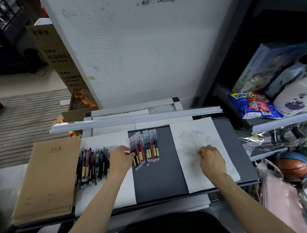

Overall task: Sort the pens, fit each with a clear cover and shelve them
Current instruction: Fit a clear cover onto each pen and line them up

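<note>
A row of covered pens (145, 147) in several colours lies side by side on the dark grey desk surface (157, 178). My left hand (121, 160) pinches the leftmost pen of that row at its left edge. Left of it, a loose pile of uncovered pens (93, 164) lies on a white sheet. A heap of clear covers (193, 139) rests on a second white sheet (214, 175) to the right. My right hand (211, 159) has its fingertips curled at the lower edge of that heap; whether it holds a cover is unclear.
A stack of brown notebooks (47, 177) lies at the desk's left. Long white rails (135, 118) cross the back of the desk. Shelves on the right hold a puzzle box (269, 65), snack bags (255, 105) and balls (294, 167). Cardboard boxes (57, 55) stand at left rear.
</note>
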`<state>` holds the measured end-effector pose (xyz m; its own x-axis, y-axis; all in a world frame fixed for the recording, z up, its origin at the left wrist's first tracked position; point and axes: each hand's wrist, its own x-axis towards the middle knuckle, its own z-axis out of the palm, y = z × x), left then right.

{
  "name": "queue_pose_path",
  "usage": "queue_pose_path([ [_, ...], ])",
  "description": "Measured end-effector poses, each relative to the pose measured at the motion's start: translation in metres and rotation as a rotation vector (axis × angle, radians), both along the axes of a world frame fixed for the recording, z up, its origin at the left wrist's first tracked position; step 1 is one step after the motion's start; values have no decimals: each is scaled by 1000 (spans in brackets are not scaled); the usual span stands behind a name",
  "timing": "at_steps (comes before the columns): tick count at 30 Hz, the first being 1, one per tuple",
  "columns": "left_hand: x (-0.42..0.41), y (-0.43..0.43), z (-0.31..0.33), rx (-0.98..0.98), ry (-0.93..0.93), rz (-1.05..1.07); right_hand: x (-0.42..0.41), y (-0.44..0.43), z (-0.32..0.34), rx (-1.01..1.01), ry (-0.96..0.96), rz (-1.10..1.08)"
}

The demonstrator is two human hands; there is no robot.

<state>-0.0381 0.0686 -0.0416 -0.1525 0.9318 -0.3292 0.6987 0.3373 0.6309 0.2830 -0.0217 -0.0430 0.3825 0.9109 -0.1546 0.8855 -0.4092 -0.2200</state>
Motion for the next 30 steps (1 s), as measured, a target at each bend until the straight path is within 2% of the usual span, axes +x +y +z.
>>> queue_pose_path([
  [5, -22, -12, 2, 61, 113, -21, -1, -3, 4, 20, 54, -50],
  [8, -36, -16, 2, 104, 204, -9, -8, -5, 8, 76, 159, -102],
  [14, -39, -22, 0, 73, 393, -111, -31, -1, 23, 214, 529, -181],
  [19, -38, -24, 0, 25, 417, -119, -54, 0, 40, 221, 936, -267],
  [24, -27, -30, 18, 29, 283, -58, -73, -1, 46, 248, 1360, -380],
  [30, 3, -46, 51, 80, -55, -104, -84, 3, 63, 199, 1544, -445],
])
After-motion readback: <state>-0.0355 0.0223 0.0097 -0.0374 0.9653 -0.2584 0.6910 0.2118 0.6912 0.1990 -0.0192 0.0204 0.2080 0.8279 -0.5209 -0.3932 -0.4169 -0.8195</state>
